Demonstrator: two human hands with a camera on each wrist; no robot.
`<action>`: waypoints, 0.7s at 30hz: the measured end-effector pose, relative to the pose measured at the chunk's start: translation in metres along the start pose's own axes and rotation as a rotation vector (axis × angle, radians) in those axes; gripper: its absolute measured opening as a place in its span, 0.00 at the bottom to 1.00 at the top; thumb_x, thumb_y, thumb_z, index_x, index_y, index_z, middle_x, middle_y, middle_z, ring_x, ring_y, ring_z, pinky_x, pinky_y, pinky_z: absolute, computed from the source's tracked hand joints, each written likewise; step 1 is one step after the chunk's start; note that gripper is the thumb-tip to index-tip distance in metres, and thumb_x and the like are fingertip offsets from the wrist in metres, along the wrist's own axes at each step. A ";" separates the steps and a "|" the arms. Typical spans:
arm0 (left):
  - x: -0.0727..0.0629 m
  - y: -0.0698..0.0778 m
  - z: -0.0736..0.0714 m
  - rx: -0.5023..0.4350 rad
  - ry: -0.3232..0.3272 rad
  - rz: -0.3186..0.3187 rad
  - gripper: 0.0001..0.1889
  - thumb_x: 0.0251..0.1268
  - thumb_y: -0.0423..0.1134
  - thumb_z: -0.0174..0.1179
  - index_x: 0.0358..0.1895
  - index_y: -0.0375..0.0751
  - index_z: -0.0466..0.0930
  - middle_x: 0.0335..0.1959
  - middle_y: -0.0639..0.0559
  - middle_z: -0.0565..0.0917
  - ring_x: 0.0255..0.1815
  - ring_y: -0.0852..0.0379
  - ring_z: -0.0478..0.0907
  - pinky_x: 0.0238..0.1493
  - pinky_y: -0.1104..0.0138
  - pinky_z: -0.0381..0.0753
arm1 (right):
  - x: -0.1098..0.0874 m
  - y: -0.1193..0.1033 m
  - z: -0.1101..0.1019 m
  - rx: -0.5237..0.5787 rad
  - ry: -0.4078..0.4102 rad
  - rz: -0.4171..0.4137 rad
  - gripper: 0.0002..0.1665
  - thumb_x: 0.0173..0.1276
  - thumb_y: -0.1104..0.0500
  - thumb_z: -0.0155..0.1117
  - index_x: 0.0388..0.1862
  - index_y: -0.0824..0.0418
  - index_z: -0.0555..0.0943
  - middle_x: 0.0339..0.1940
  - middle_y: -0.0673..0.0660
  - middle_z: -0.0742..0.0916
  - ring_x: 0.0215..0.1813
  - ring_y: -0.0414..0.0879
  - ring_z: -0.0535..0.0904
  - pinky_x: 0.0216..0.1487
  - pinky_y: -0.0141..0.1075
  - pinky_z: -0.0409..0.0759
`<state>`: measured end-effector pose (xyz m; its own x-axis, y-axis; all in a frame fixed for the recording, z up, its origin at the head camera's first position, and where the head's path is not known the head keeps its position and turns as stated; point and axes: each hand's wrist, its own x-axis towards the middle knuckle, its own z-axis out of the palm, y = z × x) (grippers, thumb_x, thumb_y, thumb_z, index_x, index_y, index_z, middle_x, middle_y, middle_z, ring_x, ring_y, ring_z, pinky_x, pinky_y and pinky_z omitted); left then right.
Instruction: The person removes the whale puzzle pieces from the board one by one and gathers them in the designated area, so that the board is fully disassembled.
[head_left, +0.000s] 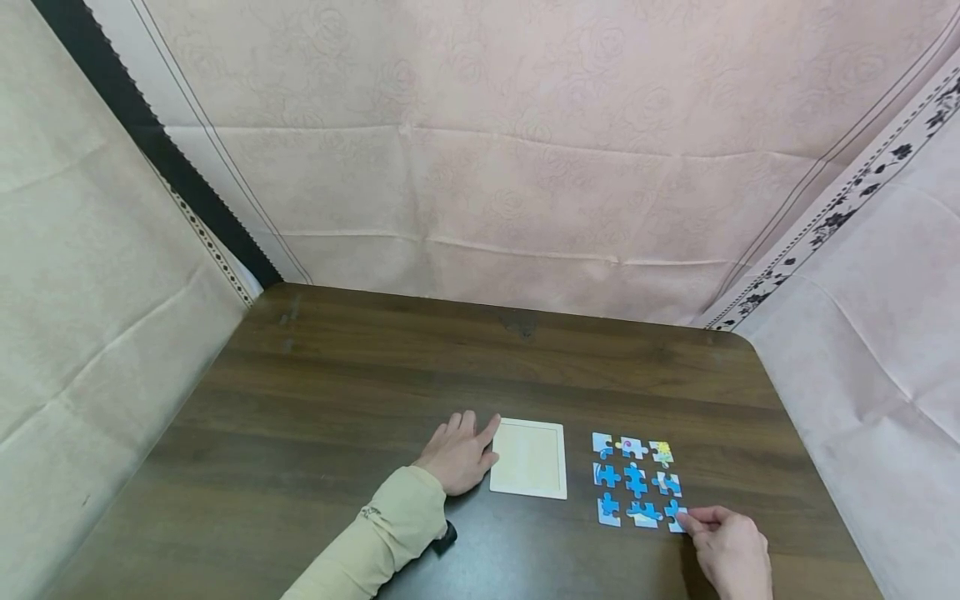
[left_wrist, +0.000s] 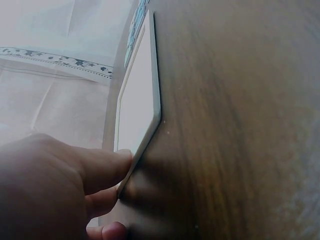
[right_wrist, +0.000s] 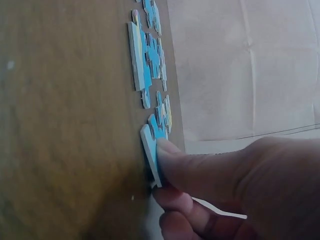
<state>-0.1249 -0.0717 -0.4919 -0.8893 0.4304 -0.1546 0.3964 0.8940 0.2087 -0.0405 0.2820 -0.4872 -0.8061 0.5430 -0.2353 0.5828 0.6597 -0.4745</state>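
My right hand (head_left: 729, 550) pinches the near right corner piece of a jigsaw puzzle, a blue and white puzzle piece (right_wrist: 151, 150). In the right wrist view the thumb lies on top of it and its outer edge is tilted up, with fingers at that edge. The other puzzle pieces (head_left: 635, 479) lie spaced apart in rows to the left and behind. My left hand (head_left: 457, 460) is spread at the left side of a pale square puzzle tray (head_left: 528, 495), thumb and index finger touching its rim. The tray lies flat, its raised border around a plain inside.
A dark brown wooden table (head_left: 360, 375) carries everything. Pale patterned cloth (head_left: 525, 183) hangs along its far edge, with more cloth on the left and right sides. The puzzle pieces stand a short gap to the right of the tray.
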 end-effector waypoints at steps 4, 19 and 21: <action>0.000 0.000 0.001 -0.001 -0.001 -0.003 0.30 0.73 0.54 0.50 0.75 0.52 0.60 0.47 0.46 0.69 0.44 0.52 0.63 0.43 0.63 0.66 | 0.001 0.000 0.000 -0.002 -0.001 -0.003 0.15 0.61 0.53 0.73 0.32 0.66 0.86 0.31 0.62 0.86 0.33 0.54 0.76 0.33 0.45 0.70; 0.000 0.001 0.000 -0.009 -0.011 -0.012 0.31 0.73 0.54 0.50 0.75 0.52 0.60 0.46 0.47 0.68 0.44 0.53 0.62 0.43 0.63 0.65 | -0.003 0.004 -0.006 -0.018 -0.032 -0.074 0.15 0.61 0.51 0.72 0.32 0.63 0.84 0.26 0.55 0.85 0.29 0.50 0.76 0.29 0.43 0.69; -0.001 0.001 0.000 -0.007 -0.012 -0.014 0.31 0.73 0.54 0.50 0.75 0.52 0.60 0.46 0.47 0.68 0.44 0.53 0.62 0.43 0.63 0.65 | -0.004 0.003 -0.008 -0.034 -0.045 -0.101 0.14 0.62 0.51 0.71 0.33 0.62 0.84 0.25 0.52 0.84 0.29 0.48 0.77 0.28 0.43 0.70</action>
<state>-0.1241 -0.0712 -0.4916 -0.8920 0.4192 -0.1689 0.3821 0.8991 0.2135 -0.0348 0.2861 -0.4813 -0.8643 0.4493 -0.2260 0.5008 0.7278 -0.4684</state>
